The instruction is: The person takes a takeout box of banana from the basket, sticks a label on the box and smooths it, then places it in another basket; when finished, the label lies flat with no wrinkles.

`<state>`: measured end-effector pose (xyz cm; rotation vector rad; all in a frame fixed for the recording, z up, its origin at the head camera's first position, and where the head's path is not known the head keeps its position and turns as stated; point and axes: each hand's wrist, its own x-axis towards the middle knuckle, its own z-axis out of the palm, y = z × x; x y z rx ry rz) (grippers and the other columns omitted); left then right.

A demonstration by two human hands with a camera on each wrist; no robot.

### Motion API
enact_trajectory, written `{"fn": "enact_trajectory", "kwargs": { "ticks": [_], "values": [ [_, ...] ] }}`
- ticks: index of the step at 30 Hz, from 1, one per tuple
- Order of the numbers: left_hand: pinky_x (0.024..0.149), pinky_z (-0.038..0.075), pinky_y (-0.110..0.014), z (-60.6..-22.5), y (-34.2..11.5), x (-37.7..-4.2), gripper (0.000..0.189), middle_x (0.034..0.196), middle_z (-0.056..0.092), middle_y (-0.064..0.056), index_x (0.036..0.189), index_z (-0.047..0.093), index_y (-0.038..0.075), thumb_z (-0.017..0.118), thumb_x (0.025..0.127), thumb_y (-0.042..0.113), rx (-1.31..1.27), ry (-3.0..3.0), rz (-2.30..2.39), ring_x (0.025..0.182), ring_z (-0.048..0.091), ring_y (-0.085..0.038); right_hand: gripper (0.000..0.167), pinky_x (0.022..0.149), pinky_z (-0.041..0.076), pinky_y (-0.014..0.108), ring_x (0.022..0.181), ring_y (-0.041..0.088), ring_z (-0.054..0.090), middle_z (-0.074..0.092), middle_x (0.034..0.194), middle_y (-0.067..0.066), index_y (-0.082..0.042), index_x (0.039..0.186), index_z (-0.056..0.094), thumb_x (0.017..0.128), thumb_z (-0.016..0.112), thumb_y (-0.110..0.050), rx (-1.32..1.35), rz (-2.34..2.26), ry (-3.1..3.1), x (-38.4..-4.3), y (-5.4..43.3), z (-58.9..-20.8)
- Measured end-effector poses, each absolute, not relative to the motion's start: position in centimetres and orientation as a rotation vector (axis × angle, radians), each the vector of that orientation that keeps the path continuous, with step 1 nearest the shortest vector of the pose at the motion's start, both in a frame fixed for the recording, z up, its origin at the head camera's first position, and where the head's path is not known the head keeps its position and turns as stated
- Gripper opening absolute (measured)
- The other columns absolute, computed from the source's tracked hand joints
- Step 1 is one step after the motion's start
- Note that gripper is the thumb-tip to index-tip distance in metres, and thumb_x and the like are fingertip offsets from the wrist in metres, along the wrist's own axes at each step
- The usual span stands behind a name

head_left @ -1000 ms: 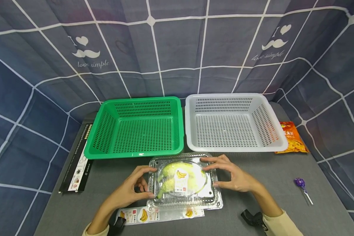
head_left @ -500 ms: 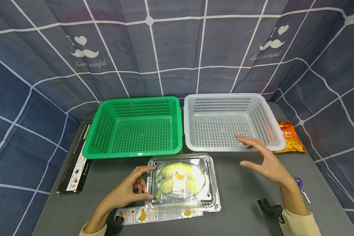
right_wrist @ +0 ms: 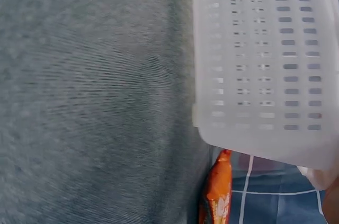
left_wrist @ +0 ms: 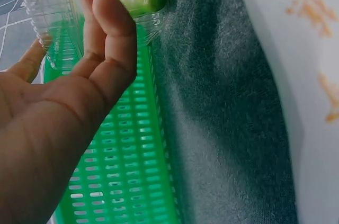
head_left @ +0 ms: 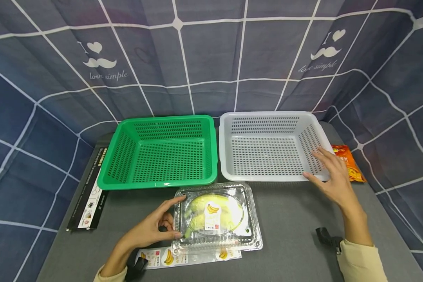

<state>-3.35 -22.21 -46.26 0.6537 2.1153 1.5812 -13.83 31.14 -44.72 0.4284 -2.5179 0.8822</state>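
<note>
My left hand (head_left: 151, 227) holds the left side of a clear plastic clamshell box (head_left: 248, 219), index finger near the far corner and thumb lower down. Yellow-green bananas (head_left: 199, 223) lie inside under a lid bearing a banana sticker (head_left: 212, 215). The left wrist view has two bent fingers (left_wrist: 114, 28) beside the box wall. My right hand (head_left: 336, 180) is at the front right corner of a white basket (head_left: 261, 178), fingers spread and overlapping its rim. Behind that hand lies an orange snack bag (head_left: 352, 166), partly hidden; its edge also shows in the right wrist view.
A green basket (head_left: 155, 185) stands left of the white one. A strip of banana stickers (head_left: 197, 259) lies under the box's front edge. On the far left is a long black carton (head_left: 88, 196). A grey cloth covers the table (head_left: 282, 235); a patterned curtain (head_left: 211, 55) hangs behind.
My right hand has let go of the box and moved right and away to the white basket's corner, now covering the purple lollipop's spot. The left hand stays at the box.
</note>
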Motion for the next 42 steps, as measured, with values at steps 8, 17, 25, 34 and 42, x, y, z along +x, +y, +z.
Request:
{"fn": "enact_trajectory", "kwargs": {
  "ticks": [8, 17, 25, 34, 42],
  "values": [
    [0.059, 0.052, -0.030, -46.1, -22.2, -3.4, 0.096, 0.087, 0.058, -0.014, 0.158, 0.011, 0.020, 0.075, 0.087, 0.012, 0.643, 2.048, 1.598, 0.066, 0.058, -0.011, 0.074, 0.110, 0.010, 0.069, 0.140, 0.049, 0.023, 0.031, 0.155, 0.023, -0.009, 0.138, 0.056, 0.073, 0.084, -0.033, 0.263, 0.864, -2.627, -13.8, 31.1, -44.9],
    [0.053, 0.051, -0.027, -46.6, -21.9, -3.7, 0.096, 0.084, 0.061, -0.013, 0.159, 0.003, 0.019, 0.067, 0.090, -0.001, 0.696, 1.814, 1.750, 0.065, 0.060, -0.005, 0.085, 0.112, 0.003, 0.070, 0.146, 0.051, 0.009, 0.014, 0.161, 0.025, -0.010, 0.147, 0.045, 0.075, 0.082, -0.039, 0.152, 0.849, -2.746, -13.4, 31.2, -44.6],
    [0.047, 0.046, -0.026, -46.4, -22.1, -3.4, 0.094, 0.099, 0.061, -0.018, 0.159, 0.006, 0.018, 0.067, 0.089, -0.002, 0.669, 1.851, 1.771, 0.062, 0.053, -0.002, 0.083, 0.111, 0.008, 0.071, 0.144, 0.053, 0.013, 0.018, 0.160, 0.024, -0.008, 0.142, 0.050, 0.072, 0.084, -0.038, 0.145, 0.840, -2.706, -13.5, 31.1, -45.0],
    [0.047, 0.046, -0.031, -45.2, -23.7, -2.5, 0.092, 0.107, 0.059, -0.010, 0.158, 0.007, 0.009, 0.061, 0.087, -0.014, 0.680, 1.850, 1.827, 0.062, 0.054, -0.011, 0.082, 0.112, 0.009, 0.070, 0.143, 0.053, 0.013, 0.018, 0.160, 0.023, -0.006, 0.141, 0.051, 0.073, 0.083, -0.039, 0.125, 0.821, -2.714, -13.5, 30.9, -45.0],
    [0.055, 0.054, -0.032, -42.9, -25.2, -1.7, 0.091, 0.144, 0.040, -0.004, 0.155, 0.006, 0.000, 0.057, 0.083, -0.022, 0.789, 1.743, 1.877, 0.072, 0.056, -0.007, 0.080, 0.111, 0.009, 0.072, 0.143, 0.054, 0.013, 0.018, 0.160, 0.024, -0.007, 0.140, 0.052, 0.074, 0.083, -0.039, 0.140, 0.832, -2.703, -13.4, 30.9, -45.2]
  ]
}}
